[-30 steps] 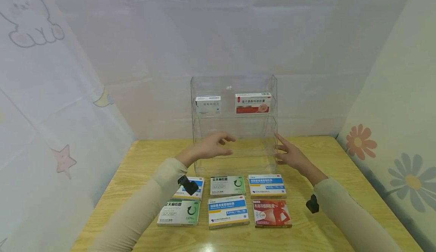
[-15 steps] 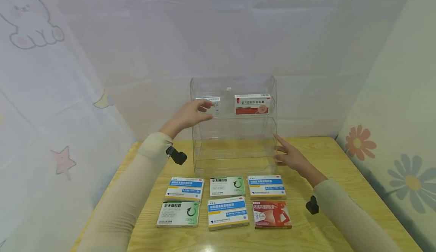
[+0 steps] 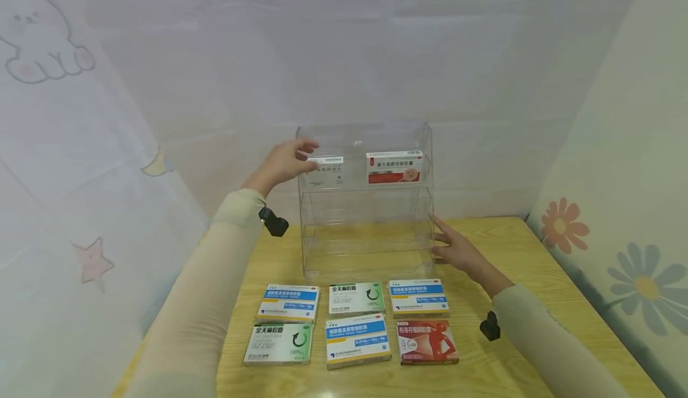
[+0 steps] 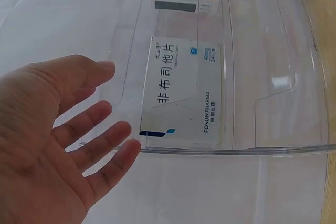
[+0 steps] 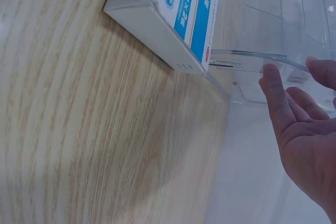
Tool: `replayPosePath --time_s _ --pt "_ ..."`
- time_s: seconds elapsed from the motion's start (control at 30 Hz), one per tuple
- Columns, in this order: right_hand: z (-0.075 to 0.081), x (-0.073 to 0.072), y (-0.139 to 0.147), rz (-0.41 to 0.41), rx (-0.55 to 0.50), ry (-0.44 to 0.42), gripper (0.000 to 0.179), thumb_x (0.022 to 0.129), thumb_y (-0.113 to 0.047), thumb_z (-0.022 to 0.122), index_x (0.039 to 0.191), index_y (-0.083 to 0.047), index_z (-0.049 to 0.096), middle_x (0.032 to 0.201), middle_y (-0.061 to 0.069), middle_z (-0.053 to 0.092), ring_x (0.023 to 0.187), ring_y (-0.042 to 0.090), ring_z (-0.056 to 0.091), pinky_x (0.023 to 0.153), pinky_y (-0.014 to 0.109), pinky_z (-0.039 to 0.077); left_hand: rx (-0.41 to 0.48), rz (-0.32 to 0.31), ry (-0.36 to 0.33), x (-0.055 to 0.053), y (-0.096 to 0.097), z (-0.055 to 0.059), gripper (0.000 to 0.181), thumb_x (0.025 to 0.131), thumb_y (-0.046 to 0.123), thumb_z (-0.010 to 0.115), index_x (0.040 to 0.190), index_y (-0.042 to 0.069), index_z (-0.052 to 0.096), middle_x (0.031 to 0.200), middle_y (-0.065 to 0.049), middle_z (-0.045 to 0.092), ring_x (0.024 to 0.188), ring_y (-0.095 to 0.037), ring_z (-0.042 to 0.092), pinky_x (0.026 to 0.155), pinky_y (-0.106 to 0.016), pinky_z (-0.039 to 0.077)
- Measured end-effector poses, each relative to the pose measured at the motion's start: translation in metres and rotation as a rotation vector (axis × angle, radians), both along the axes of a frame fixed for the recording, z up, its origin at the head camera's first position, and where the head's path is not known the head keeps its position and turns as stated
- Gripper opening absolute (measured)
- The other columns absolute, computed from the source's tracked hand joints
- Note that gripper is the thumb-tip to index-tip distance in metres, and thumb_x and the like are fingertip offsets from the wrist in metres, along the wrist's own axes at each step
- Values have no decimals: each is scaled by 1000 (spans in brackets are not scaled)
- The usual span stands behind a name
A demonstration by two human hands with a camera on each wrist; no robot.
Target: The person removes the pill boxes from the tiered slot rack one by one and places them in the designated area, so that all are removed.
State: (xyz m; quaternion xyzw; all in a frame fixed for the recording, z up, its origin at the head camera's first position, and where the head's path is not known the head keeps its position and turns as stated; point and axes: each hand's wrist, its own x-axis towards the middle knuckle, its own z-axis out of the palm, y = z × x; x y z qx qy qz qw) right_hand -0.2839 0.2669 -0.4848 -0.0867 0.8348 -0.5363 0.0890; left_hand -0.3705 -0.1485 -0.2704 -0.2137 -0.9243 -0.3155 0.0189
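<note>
A clear acrylic tiered rack (image 3: 368,198) stands at the back of the table. In its upper tier sit a white medicine box (image 3: 328,175) at the left and a red-and-white medicine box (image 3: 395,169) at the right. My left hand (image 3: 285,162) is at the rack's upper left, its thumb overlapping the white box's corner in the head view. The left wrist view shows that hand (image 4: 68,129) with spread fingers beside the white box (image 4: 184,90), holding nothing. My right hand (image 3: 457,247) touches the rack's right side with extended fingertips (image 5: 270,74).
Several medicine boxes lie in two rows before the rack: blue-and-white ones (image 3: 357,341), green-and-white ones (image 3: 278,343) and a red one (image 3: 427,342). Wood-grain table (image 3: 484,230), with a pale cloth backdrop (image 3: 344,57) behind the rack.
My left hand has risen from in front of the rack's middle to its upper left, beside the white box. The right hand has stayed at the rack's right side.
</note>
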Motion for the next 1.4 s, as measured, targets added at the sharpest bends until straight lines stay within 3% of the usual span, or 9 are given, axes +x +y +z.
replayPosePath --time_s 0.2,0.33,0.57,0.9,1.13,1.3,1.4 --pt "0 1 -4 -7 1 -5 84 103 -10 59 162 -41 8 160 29 29 131 47 52 93 49 56 -47 1 5 -5 -1 1 52 96 20 69 144 10 52 144 -14 54 128 -34 54 103 -52 49" --pt "1 2 -7 -2 -7 10 85 102 -9 59 162 -40 9 159 29 30 129 46 54 92 48 57 -128 -15 17 -8 0 2 51 95 20 69 142 6 53 143 -17 55 129 -35 53 106 -53 46" --pt "-1 4 -8 2 -32 -3 85 102 -8 59 162 -42 8 160 28 29 130 47 52 93 51 56 -206 -7 24 -5 7 3 52 96 20 69 143 6 53 145 -16 53 133 -36 49 109 -53 43" --pt "2 10 -8 -7 -29 4 84 103 -11 58 162 -42 8 160 27 30 130 45 54 92 48 57 -277 -17 24 -9 13 -1 51 92 1 66 142 5 54 142 -17 54 131 -35 49 109 -50 44" --pt "-3 10 -10 -12 -36 19 84 102 -9 60 162 -39 10 159 29 30 130 46 54 92 47 58 -326 -1 75 -13 15 -6 49 90 -6 64 138 4 58 136 -18 57 128 -35 51 109 -50 43" --pt "-7 13 -14 -26 -37 11 84 101 -9 61 163 -38 12 159 29 31 129 46 54 93 49 57 -305 -2 78 -11 12 -10 46 93 0 67 138 8 59 132 -17 57 124 -35 53 104 -50 46" --pt "-8 15 -15 -29 -28 8 84 101 -9 61 163 -39 12 158 29 32 129 46 54 93 49 57 -244 7 76 -7 8 -8 48 93 1 69 139 9 58 132 -17 58 124 -35 53 105 -51 45"
